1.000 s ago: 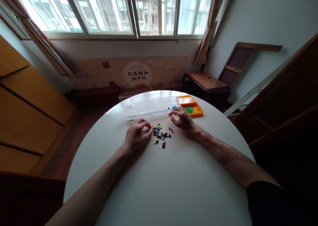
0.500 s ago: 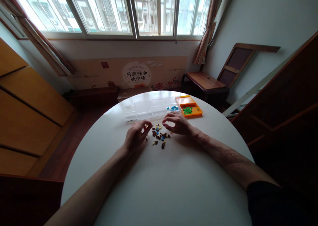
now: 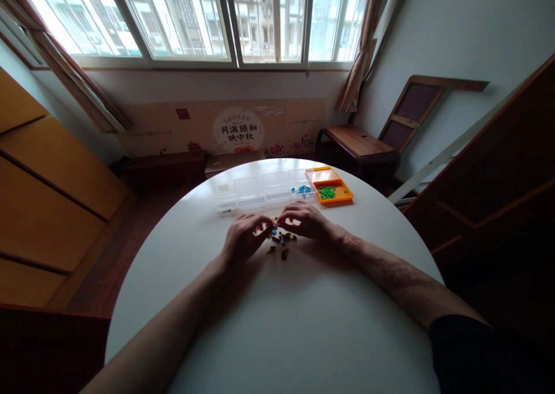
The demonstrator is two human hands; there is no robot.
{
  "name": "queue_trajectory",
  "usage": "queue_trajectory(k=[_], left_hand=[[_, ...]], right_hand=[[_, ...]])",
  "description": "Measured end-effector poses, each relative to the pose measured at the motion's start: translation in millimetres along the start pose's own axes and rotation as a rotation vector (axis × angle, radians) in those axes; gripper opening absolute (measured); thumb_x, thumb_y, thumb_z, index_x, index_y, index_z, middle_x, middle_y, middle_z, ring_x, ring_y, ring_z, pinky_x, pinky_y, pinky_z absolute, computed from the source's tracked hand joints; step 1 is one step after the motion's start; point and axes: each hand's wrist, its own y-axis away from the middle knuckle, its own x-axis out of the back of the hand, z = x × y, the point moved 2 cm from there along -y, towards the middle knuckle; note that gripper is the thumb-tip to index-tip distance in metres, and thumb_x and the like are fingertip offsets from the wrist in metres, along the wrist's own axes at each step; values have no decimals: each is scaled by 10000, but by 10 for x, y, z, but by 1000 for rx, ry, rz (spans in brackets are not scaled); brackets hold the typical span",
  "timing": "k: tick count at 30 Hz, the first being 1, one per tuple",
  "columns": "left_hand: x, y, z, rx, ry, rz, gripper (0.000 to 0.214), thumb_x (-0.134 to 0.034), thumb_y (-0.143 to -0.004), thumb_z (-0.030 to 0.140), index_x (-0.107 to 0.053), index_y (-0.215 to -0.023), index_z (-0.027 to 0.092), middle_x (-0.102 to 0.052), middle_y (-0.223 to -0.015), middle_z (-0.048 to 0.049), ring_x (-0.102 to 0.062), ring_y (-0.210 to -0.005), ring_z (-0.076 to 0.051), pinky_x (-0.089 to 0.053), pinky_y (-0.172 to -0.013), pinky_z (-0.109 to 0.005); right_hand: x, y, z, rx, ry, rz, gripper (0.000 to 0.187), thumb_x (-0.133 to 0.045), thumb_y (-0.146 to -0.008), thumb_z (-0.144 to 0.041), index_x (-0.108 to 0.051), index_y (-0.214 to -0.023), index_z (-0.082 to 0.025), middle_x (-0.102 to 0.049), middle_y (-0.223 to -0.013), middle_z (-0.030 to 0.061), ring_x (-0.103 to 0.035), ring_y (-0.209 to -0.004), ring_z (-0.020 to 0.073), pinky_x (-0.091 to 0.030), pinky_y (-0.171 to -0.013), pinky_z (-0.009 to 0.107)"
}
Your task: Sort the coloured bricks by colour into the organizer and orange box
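I have my left hand (image 3: 245, 236) over the left side of a loose scatter of tiny brown, yellow and blue plastic bricks (image 3: 284, 242), thumb and index finger curved round until their tips come together or nearly so. My right hand (image 3: 307, 220) faces it from the other side, its fingers bent into a similar narrow loop, with the tips just beside those of my left. A small blue bit shows close to where the fingertips meet, but I cannot tell whether either hand is gripping a piece. The scatter lies on the round white table (image 3: 281, 324), below and between my hands, some bricks on the near side of my fingers.

Beyond my hands is a long, clear plastic compartment case (image 3: 250, 196), with small blue pieces (image 3: 303, 190) in its right-end compartment. Just beside that end sits a shallow orange plastic tray (image 3: 344, 198), divided in two; small green pieces (image 3: 327, 193) lie in its near section.
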Motion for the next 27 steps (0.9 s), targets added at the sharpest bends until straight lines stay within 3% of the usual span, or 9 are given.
queue_trajectory(k=[2, 5, 8, 11, 15, 21, 27], left_hand=[[16, -15, 8, 5, 12, 3, 111, -724, -1066, 362, -789, -1042, 276, -837, -1003, -28, -757, -937, -233, -566, -889, -371], [54, -37, 22, 15, 1, -3, 108, -685, -1078, 330, -771, -1064, 266, -834, -1112, -43, -742, -1033, -253, -562, -966, -412], [82, -40, 28, 55, -34, -20, 85, -689, -1037, 285, -761, -1004, 254, -804, -1077, -52, -714, -1009, -263, -548, -953, -422], [81, -27, 43, 76, -52, -71, 53, -722, -979, 277, -771, -972, 260, -782, -1061, -46, -699, -1002, -268, -530, -949, -423], [81, -20, 81, 90, -84, -135, 66, -755, -942, 312, -789, -971, 264, -778, -1064, -37, -696, -968, -257, -510, -946, -416], [98, -35, 105, 91, -79, -162, 60, -739, -938, 299, -786, -944, 262, -773, -1028, -27, -704, -942, -241, -499, -950, -411], [64, -20, 20, 122, -86, -166, 120, -700, -919, 201, -791, -971, 261, -788, -1089, -30, -706, -993, -264, -499, -994, -445]], right_hand=[[32, -10, 17, -41, 24, 52, 155, -665, -1105, -357, -782, -1053, -269, -797, -987, 42, -727, -937, 213, -530, -960, 377], [136, -7, 125, -184, 95, 247, 154, -673, -1089, -336, -764, -991, -259, -774, -943, 41, -703, -906, 227, -533, -953, 394], [256, 44, 327, -376, 196, 463, 145, -681, -1071, -329, -759, -979, -249, -766, -938, 49, -682, -887, 246, -524, -962, 416], [315, 111, 530, -518, 265, 558, 132, -691, -1041, -331, -775, -1023, -230, -774, -930, 60, -666, -847, 255, -517, -944, 425], [277, 150, 620, -592, 272, 538, 178, -694, -997, -317, -773, -1115, -210, -794, -974, 63, -675, -854, 261, -513, -946, 427], [180, 123, 444, -499, 256, 417, 135, -678, -986, -280, -758, -1080, -225, -782, -993, 53, -694, -942, 268, -502, -975, 417], [195, 137, 440, -486, 203, 407, 114, -659, -990, -269, -753, -1035, -224, -763, -952, 49, -671, -889, 257, -512, -965, 417]])
